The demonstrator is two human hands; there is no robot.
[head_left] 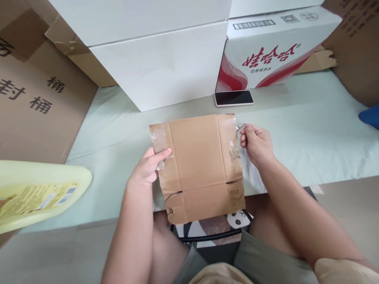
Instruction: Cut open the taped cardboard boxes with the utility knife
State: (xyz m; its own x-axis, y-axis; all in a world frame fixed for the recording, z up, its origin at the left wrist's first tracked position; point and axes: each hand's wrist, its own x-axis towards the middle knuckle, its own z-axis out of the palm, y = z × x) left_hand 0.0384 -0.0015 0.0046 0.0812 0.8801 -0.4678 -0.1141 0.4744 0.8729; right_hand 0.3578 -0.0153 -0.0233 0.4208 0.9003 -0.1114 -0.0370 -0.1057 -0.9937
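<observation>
A flattened brown cardboard box [197, 154], creased and slit along its folds, is held up over the edge of the pale green surface. Clear tape [160, 136] clings to its left side, and more shiny tape shows along the right edge. My left hand [145, 166] grips the left edge, thumb on top and fingers behind. Beside the upper right corner, my right hand [257, 142] is closed in a pinch. A small thin greyish piece sticks out from its fingertips toward the cardboard; its kind cannot be made out.
White boxes [166, 71] and a red-and-white printed carton [275, 55] stand behind. A phone [233, 98] lies before the carton. At left are a large brown carton [38, 90] and a pale yellow labelled object [47, 185]. Something blue [370, 117] is at far right.
</observation>
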